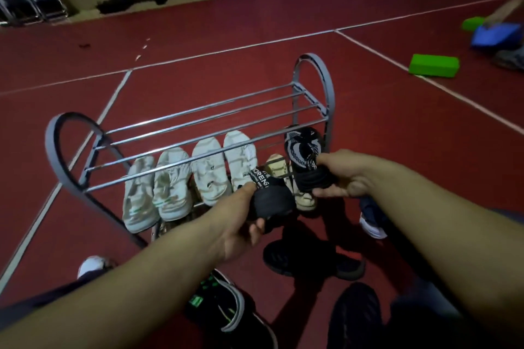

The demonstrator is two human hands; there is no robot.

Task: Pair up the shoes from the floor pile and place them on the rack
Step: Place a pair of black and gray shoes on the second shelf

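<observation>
A grey metal shoe rack point(314, 65) stands on the red floor in front of me. Several white shoes point(173, 187) lie side by side on its lower bars, and a beige shoe point(303, 195) lies to their right. My left hand point(241, 223) grips a black knit shoe point(272, 201) by its heel, just in front of the rack. My right hand point(346, 175) holds a matching black and grey shoe point(303, 147), its toe pointing over the rack's right end. The rack's upper bars carry nothing.
On the floor near me lie a black shoe point(312, 260), a black shoe with green marks point(224, 309), another dark shoe point(354, 317) and a blue and white shoe point(371, 221). Green blocks point(433, 65) and another person's arm point(504, 8) are at the far right.
</observation>
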